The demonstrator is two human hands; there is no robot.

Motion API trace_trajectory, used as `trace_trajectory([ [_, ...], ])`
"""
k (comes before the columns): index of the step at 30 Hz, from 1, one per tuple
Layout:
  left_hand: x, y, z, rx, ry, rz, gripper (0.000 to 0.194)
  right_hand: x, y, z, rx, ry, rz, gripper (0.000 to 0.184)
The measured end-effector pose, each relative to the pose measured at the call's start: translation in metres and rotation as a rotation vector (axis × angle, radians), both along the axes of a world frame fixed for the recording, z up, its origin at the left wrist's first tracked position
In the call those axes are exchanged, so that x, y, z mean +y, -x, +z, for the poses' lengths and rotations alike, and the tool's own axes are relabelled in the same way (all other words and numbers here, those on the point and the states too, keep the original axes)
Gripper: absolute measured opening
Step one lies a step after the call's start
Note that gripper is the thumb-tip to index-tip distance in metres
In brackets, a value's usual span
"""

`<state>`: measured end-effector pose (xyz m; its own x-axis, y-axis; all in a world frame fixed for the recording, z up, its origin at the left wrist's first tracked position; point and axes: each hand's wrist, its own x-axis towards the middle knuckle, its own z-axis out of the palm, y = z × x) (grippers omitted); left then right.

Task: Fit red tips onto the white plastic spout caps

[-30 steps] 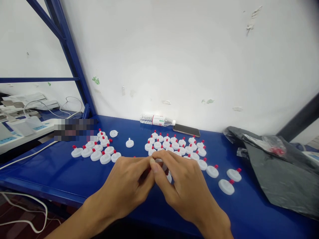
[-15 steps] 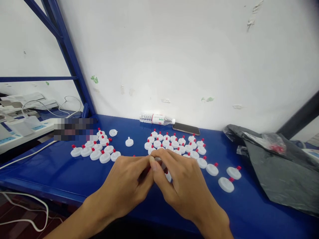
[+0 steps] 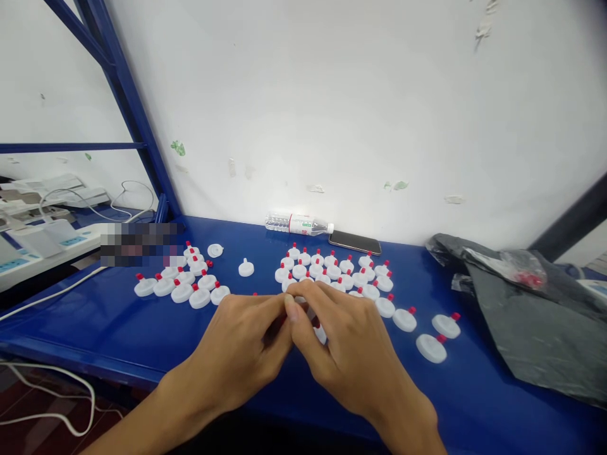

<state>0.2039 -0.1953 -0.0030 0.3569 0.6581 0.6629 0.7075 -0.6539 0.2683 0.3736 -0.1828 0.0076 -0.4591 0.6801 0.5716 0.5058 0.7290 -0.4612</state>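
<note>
My left hand (image 3: 241,347) and my right hand (image 3: 346,347) meet fingertip to fingertip over the blue shelf (image 3: 118,328). Both are closed in a pinch on a small white cap part (image 3: 321,333), mostly hidden behind my fingers. A cluster of white caps with red tips (image 3: 332,272) lies just beyond my hands. Another group of such caps (image 3: 183,284) lies to the left. Two plain white caps (image 3: 245,268) without red tips sit between the groups. Three caps (image 3: 430,347) lie apart at the right.
A water bottle (image 3: 298,224) lies on its side against the white wall, with a phone (image 3: 355,242) beside it. A black plastic bag (image 3: 531,316) with a clear bag of red pieces covers the right end. Blue frame posts (image 3: 137,120) and white cables stand at left.
My hands stay together in the same pinch; only the view has shifted slightly, so everything sits a little higher in the picture.
</note>
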Motion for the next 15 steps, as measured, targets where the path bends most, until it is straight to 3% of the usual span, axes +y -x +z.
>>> trace_trajectory([
  [15,-0.0008,-0.0015,-0.0029,0.024,-0.026,0.009,0.028,0.0009,0.0003,0.0004,-0.058,-0.025,-0.029,0.022],
])
